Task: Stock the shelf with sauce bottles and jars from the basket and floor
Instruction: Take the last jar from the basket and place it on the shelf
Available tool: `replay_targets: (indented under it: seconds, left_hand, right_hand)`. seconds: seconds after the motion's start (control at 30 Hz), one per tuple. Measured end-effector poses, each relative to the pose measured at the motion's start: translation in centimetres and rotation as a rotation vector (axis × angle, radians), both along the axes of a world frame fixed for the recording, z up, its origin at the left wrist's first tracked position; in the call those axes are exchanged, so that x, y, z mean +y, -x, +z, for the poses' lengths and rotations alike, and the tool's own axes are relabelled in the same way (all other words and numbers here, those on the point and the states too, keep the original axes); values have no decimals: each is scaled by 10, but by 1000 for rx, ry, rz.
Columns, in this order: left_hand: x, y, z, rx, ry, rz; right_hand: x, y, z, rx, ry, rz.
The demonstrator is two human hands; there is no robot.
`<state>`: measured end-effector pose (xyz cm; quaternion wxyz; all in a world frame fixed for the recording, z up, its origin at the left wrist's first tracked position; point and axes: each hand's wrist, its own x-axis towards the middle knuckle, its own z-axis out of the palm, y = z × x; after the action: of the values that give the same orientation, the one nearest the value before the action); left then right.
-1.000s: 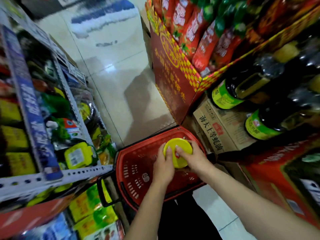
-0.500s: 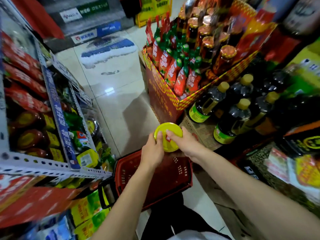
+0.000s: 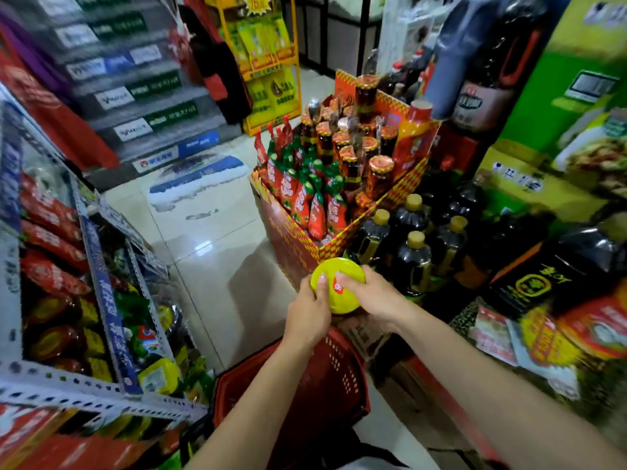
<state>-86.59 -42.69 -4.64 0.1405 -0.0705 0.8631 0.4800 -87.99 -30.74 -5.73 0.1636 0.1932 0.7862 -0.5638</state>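
Left hand (image 3: 307,315), right hand (image 3: 375,296), both curled round yellow lid (image 3: 342,301), seemingly a jar's

Both bare forearms reach forward and converge on the yellow-lidded jar (image 3: 339,301). The left grip (image 3: 307,315) clasps the jar's left side, one digit on the lid. The right grip (image 3: 371,296) curls round its right side, fingertips on top.
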Motion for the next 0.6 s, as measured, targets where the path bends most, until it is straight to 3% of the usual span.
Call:
replay_targets:
  seconds: [0.17, 0.4, 0.6]
  left_hand:
    - [4, 3, 8, 48, -10, -70]
    - [-1, -7, 8, 84, -33, -258]
    - [-8, -22, 15, 110, 58, -420]
  right_hand:
    - [7, -11, 14, 3, 16, -79]
    - [-3, -48, 33, 3, 187, -312]
    - [-14, -83, 31, 67, 63, -436]
